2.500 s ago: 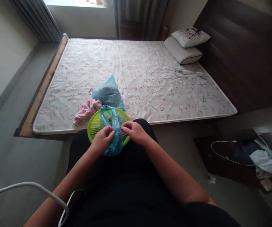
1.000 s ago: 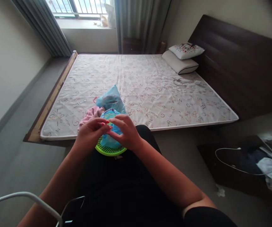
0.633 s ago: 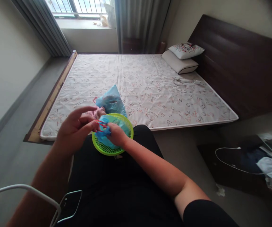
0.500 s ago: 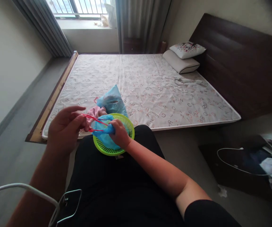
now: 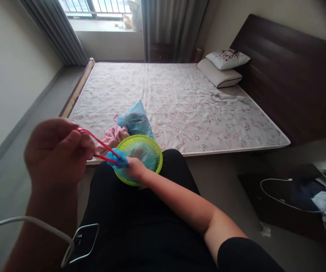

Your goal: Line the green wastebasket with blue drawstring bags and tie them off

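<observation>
On my lap stands a round green plastic basket [image 5: 159, 162] with a thin blue plastic bag [image 5: 142, 152] inside it. My right hand [image 5: 136, 168] is closed around the bag's gathered neck at the basket's left side. Red drawstrings [image 5: 102, 143] run from the bunched neck to my left hand [image 5: 61, 151], whose fingers are closed on them and hold them taut. Behind the basket, on the mattress, lies a second blue plastic bag [image 5: 136, 119] with something dark inside. A pink cloth [image 5: 114, 135] lies beside it.
The bare mattress [image 5: 180, 102] has a letter print, with two pillows [image 5: 222, 68] by the dark headboard [image 5: 287, 68]. A white cable [image 5: 24, 219] crosses near my left forearm. At right, a low dark surface [image 5: 265, 196] holds a cable and cloths.
My left hand has moved left and towards me, drawing the red drawstrings out. The bag's neck is bunched tighter, and my right hand has shifted slightly left and down.
</observation>
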`<action>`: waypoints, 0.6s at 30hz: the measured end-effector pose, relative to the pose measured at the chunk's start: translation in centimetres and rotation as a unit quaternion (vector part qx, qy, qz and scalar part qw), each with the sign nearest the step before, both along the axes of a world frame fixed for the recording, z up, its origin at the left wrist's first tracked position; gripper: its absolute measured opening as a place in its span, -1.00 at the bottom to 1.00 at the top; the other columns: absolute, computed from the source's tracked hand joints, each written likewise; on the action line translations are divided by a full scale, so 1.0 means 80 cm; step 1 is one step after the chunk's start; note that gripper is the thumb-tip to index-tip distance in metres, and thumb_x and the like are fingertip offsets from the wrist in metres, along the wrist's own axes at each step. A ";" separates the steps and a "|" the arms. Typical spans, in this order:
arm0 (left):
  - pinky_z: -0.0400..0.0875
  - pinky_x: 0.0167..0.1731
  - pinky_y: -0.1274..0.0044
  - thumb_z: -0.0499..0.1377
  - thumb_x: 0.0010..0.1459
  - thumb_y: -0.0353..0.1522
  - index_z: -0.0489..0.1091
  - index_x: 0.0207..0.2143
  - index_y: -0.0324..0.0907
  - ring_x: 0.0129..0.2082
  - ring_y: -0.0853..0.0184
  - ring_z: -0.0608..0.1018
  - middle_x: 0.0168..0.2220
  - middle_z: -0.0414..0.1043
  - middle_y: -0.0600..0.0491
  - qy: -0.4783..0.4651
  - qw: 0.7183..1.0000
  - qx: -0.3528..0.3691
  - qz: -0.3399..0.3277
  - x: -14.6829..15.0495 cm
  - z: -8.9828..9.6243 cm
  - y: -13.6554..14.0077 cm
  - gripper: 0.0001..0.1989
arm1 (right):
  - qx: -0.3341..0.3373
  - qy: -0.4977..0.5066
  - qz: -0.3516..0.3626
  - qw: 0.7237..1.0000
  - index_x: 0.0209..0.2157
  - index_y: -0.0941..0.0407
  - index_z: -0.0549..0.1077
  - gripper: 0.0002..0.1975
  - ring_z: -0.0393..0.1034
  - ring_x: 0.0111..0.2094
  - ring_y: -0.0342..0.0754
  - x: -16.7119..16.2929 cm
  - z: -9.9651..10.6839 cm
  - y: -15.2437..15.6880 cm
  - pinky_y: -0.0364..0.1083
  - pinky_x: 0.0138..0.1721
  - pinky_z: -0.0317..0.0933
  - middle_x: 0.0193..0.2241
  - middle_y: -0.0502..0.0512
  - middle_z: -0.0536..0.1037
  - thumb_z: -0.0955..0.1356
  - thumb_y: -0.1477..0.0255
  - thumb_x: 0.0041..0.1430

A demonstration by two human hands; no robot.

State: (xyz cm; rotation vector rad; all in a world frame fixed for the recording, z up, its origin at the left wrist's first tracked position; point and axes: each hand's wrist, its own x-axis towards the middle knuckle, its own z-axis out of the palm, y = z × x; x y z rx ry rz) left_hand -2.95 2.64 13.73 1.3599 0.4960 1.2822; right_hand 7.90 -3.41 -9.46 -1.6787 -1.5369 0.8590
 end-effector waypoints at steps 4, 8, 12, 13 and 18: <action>0.42 -0.72 0.59 0.38 -0.11 -0.60 0.49 -0.30 -0.21 -0.64 0.42 0.45 -0.56 0.43 0.19 -0.004 0.998 0.029 0.048 -0.016 0.002 0.018 -0.71 | -0.036 -0.061 -0.039 0.997 -0.28 0.10 0.52 -0.94 0.55 -0.15 0.09 0.047 -0.005 -0.008 0.00 -0.05 0.38 -0.28 0.11 0.62 0.45 0.43 0.30; 0.39 -0.73 0.62 0.43 -0.13 -0.56 0.49 -0.33 -0.25 -0.65 0.43 0.46 -0.57 0.46 0.14 0.009 0.997 0.014 0.074 -0.023 -0.006 0.030 -0.73 | -0.067 -0.084 -0.039 0.993 0.12 0.17 0.49 -0.31 0.42 0.21 0.42 0.088 0.032 -0.024 0.26 0.23 0.30 0.19 0.42 0.52 0.65 0.27 -0.01; 0.42 -0.74 0.59 0.46 -0.15 -0.55 0.52 -0.37 -0.24 -0.68 0.41 0.46 -0.59 0.49 0.13 0.010 0.999 -0.014 0.040 -0.008 -0.008 0.013 -0.74 | 0.047 -0.021 -0.025 0.998 0.52 0.06 0.06 0.24 0.00 0.53 0.43 0.073 0.070 -0.026 0.38 0.49 -0.02 0.51 0.43 0.14 0.67 0.11 -0.05; 0.43 -0.75 0.58 0.46 -0.14 -0.54 0.53 -0.38 -0.23 -0.68 0.40 0.46 -0.59 0.49 0.13 0.007 1.000 -0.020 0.022 -0.002 -0.008 0.005 -0.75 | 0.090 -0.004 -0.037 0.995 0.54 0.05 0.01 0.22 0.04 0.53 0.35 0.061 0.072 -0.024 0.34 0.50 -0.01 0.51 0.39 0.16 0.64 0.10 0.03; 0.48 -0.72 0.56 0.48 -0.05 -0.52 0.58 -0.38 -0.21 -0.66 0.36 0.52 -0.58 0.51 0.10 0.011 1.000 0.001 -0.003 0.014 -0.006 -0.031 -0.81 | 0.071 0.035 -0.019 0.997 0.23 0.05 0.48 -0.63 0.57 0.12 0.08 0.023 0.030 -0.013 0.04 0.21 0.42 0.10 0.15 0.64 0.35 0.37 0.46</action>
